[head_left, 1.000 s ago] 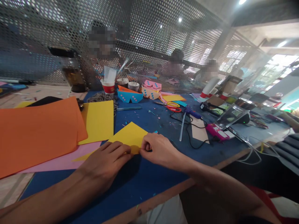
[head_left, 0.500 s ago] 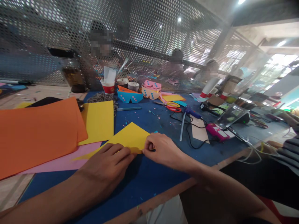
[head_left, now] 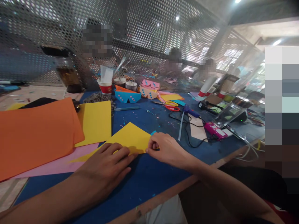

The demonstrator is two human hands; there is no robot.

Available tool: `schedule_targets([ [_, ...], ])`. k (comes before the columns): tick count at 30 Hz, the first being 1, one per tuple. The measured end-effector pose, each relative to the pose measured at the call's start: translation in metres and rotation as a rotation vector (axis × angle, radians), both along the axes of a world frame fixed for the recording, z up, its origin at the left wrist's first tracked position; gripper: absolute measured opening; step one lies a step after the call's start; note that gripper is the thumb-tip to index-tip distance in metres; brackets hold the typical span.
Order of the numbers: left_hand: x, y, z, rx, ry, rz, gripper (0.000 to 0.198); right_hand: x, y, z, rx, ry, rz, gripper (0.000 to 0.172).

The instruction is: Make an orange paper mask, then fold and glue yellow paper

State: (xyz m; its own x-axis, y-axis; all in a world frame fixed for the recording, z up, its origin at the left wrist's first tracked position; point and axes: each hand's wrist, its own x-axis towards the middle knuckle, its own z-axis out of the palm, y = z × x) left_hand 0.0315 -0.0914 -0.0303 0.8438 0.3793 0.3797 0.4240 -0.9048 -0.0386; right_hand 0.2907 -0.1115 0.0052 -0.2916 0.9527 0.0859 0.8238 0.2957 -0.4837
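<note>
A yellow craft sheet (head_left: 130, 134) lies at an angle on the blue tabletop in front of me, one corner pointing away. My left hand (head_left: 108, 163) rests on its near edge, fingers stretched out and thumb slightly apart. At the sheet's right corner my right hand (head_left: 164, 148) is closed, thumb and forefinger pinching the edge. A small bit of blue (head_left: 153, 133) shows just behind those fingers. To the left, a large orange sheet (head_left: 35, 133) overlaps another yellow sheet (head_left: 97, 123) and a pink sheet (head_left: 60, 161).
Blue and orange paper glasses (head_left: 127, 95), a paper cup (head_left: 105, 86) and a jar (head_left: 67, 77) stand before a perforated metal screen (head_left: 140, 37). Red-and-yellow scissors (head_left: 171, 106), a blue glue gun (head_left: 192, 112) with its cable, and a magenta device (head_left: 215, 130) lie rightward.
The view has shifted slightly, moving most things a little left. My right hand stays pinched at the sheet's corner. The left thumb now shows apart from the fingers.
</note>
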Motion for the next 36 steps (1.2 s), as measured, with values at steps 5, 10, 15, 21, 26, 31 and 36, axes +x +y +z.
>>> schedule_targets([
  [5, 0.001, 0.002, -0.001, -0.018, -0.014, -0.009, 0.034, 0.0, 0.0, 0.0, -0.002, 0.002, -0.01, 0.008],
  [10, 0.0, 0.001, -0.002, -0.051, -0.007, -0.001, 0.035, 0.003, 0.0, -0.001, 0.005, 0.006, -0.018, 0.009],
  [15, -0.002, 0.004, -0.005, -0.036, -0.005, -0.018, 0.036, 0.01, -0.002, -0.002, 0.009, 0.013, -0.038, 0.008],
  [21, -0.001, 0.006, -0.005, -0.013, -0.002, -0.024, 0.036, 0.013, -0.004, -0.002, 0.004, 0.011, -0.062, 0.008],
  [26, -0.001, 0.004, -0.006, -0.039, 0.002, 0.007, 0.037, 0.017, -0.006, -0.003, 0.011, 0.004, -0.078, 0.01],
  [31, -0.004, 0.005, -0.007, -0.067, 0.003, -0.006, 0.038, 0.02, -0.006, -0.003, 0.005, 0.026, -0.087, 0.01],
  [36, -0.004, 0.006, -0.006, -0.063, -0.005, -0.007, 0.038, 0.025, -0.006, -0.005, -0.003, 0.036, -0.101, 0.011],
])
